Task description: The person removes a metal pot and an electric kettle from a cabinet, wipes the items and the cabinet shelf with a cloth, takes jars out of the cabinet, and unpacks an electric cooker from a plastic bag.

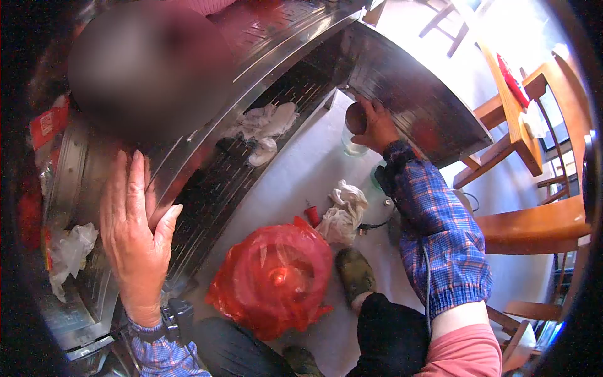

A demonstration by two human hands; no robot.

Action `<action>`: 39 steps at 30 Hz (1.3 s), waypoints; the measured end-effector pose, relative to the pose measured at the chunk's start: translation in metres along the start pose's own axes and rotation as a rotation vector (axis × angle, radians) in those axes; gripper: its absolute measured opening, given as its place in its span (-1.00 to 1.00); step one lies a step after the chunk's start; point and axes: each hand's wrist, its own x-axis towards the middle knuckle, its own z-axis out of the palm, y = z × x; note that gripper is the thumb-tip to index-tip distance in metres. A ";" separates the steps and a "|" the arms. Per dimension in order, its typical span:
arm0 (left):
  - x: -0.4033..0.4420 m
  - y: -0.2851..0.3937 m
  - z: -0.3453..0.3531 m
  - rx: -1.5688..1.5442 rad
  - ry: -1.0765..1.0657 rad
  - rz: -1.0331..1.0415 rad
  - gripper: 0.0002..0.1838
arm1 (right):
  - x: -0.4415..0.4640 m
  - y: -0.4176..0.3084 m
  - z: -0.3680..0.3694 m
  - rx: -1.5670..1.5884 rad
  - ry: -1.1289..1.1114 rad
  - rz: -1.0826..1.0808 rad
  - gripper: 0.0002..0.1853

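Note:
My left hand point(135, 232) is spread flat with its fingers stretched out at the metal edge of the cabinet, holding nothing. At the far end of the open cabinet compartment, my right hand point(379, 129) has its fingers curled round a clear jar point(355, 148) with a dark brown round top. The jar is upright on or just above the pale floor; which one I cannot tell. Behind my right forearm, a second greenish clear glass item point(377, 178) is partly hidden. White cloths point(267, 129) lie on the dark slatted metal near the cabinet.
A red plastic bag point(273, 276) sits on the floor before my feet, beside a crumpled whitish cloth point(344, 210) and a small red object point(312, 216). A metal panel point(414, 94) sticks out past my right hand. Wooden chairs point(534, 226) stand at right. A blurred patch hides the upper left.

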 end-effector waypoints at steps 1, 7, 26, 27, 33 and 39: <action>-0.001 0.000 0.001 -0.003 0.000 -0.001 -0.13 | -0.002 0.002 0.001 -0.003 -0.001 0.000 0.15; -0.003 -0.001 0.007 0.003 -0.009 -0.006 -0.12 | -0.015 0.007 0.005 -0.242 -0.010 0.022 0.14; 0.003 0.008 -0.003 0.099 -0.117 -0.051 -0.16 | 0.034 -0.181 0.095 0.056 -0.253 -0.395 -0.51; 0.005 0.009 -0.003 0.093 -0.130 -0.051 -0.15 | 0.040 -0.184 0.103 -0.052 -0.015 -0.457 -0.50; 0.008 0.007 -0.006 0.125 -0.192 -0.069 -0.12 | 0.137 -0.186 0.139 -0.404 -0.497 -0.308 -0.47; 0.011 -0.001 -0.005 0.169 -0.268 -0.015 -0.10 | 0.233 -0.146 0.183 -0.327 -0.462 -0.166 -0.46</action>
